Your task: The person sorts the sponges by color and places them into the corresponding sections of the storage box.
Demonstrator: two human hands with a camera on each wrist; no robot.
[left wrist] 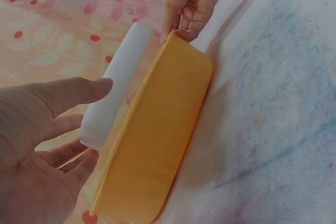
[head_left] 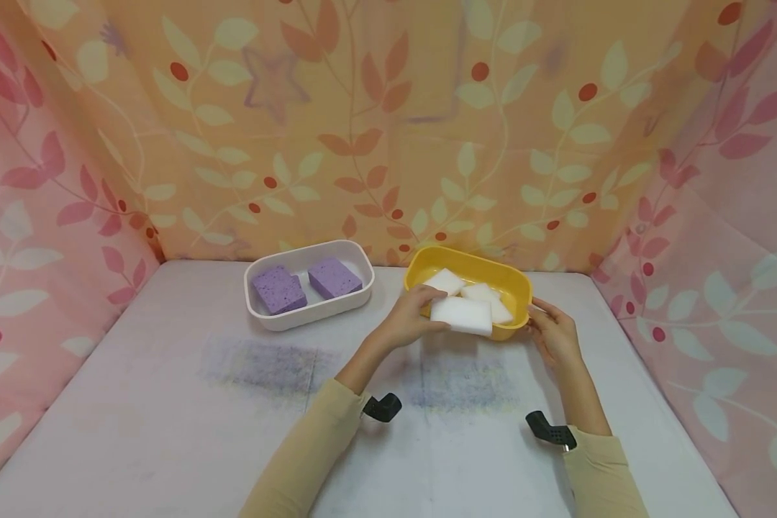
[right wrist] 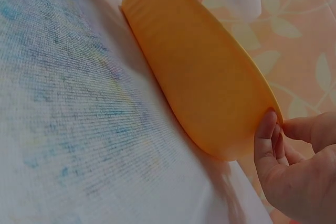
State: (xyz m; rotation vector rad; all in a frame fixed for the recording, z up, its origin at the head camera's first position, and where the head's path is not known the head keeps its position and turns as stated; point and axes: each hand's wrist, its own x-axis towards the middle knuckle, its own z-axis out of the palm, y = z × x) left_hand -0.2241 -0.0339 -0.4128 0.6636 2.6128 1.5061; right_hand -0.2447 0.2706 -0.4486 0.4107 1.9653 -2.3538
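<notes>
Between its thumb and fingers, my left hand (head_left: 409, 316) pinches a white sponge block (head_left: 461, 316). In the left wrist view the white sponge (left wrist: 118, 85) stands just above the rim of a yellow tray (left wrist: 157, 124). More white sponge pieces (head_left: 487, 296) lie inside the yellow tray (head_left: 521, 277). My right hand (head_left: 555, 332) grips the right end of that tray; the right wrist view shows thumb and fingers pinching its rim, with the fingertips (right wrist: 268, 119) against the yellow wall.
Left of the yellow tray is a white tray (head_left: 311, 311) holding two purple sponges (head_left: 278, 289). A white cloth with bluish smudges (head_left: 460, 381) covers the table. Leaf-patterned curtains (head_left: 388, 129) rise behind and on both sides. A black wrist device (head_left: 383, 408) sits at each sleeve.
</notes>
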